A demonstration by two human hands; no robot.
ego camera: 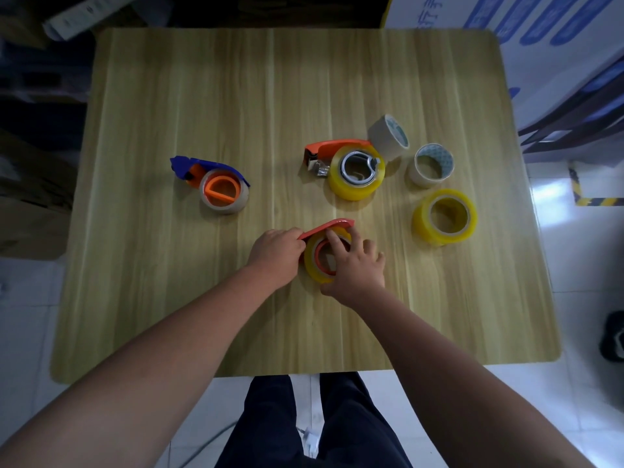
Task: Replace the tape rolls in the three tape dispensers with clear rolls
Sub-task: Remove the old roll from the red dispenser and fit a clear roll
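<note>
A red dispenser (329, 226) lies near the table's middle front with a clear yellowish roll (312, 265) on its hub. My left hand (275, 253) grips the dispenser's handle end. My right hand (354, 265) is wrapped on the roll, fingers over its top and thumb below. Farther back, an orange dispenser (332, 148) holds another clear roll (356, 172). At the left, a blue dispenser (202, 165) carries a beige roll (223, 194). A loose clear roll (444, 216) stands at the right.
Two beige rolls sit at the back right, one tilted (388, 136) against the orange dispenser, one upright (430, 165). The wooden table (202, 96) ends close to my legs. Boxes stand left of it, white floor to the right.
</note>
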